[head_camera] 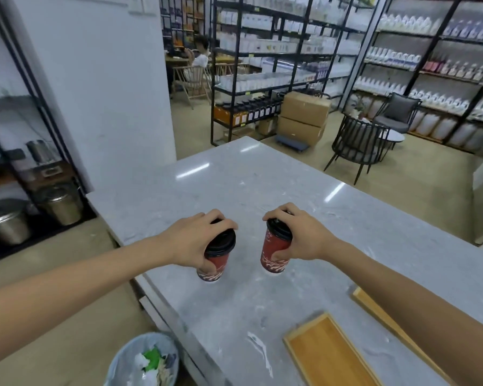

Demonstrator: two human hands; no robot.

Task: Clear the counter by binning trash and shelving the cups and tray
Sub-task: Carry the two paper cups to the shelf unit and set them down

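Observation:
Two red paper cups with black lids are held above the grey marble counter (262, 185). My left hand (193, 240) grips the left cup (214, 267) from above, fingers over its lid. My right hand (301, 235) grips the right cup (273, 254) around its lid and upper side. Whether the cups touch the counter I cannot tell. A wooden tray (326, 355) lies on the counter near the front edge, partly hidden under my right forearm. A bin (129, 355) lined with a bag, with trash inside, stands on the floor at the counter's left front.
Black shelving (34, 151) at the left holds steel pots and cups. Tall racks of white bottles (279, 45) fill the background. Cardboard boxes (304, 118), dark chairs (354, 140) and a small round table stand beyond the counter. A person sits far back.

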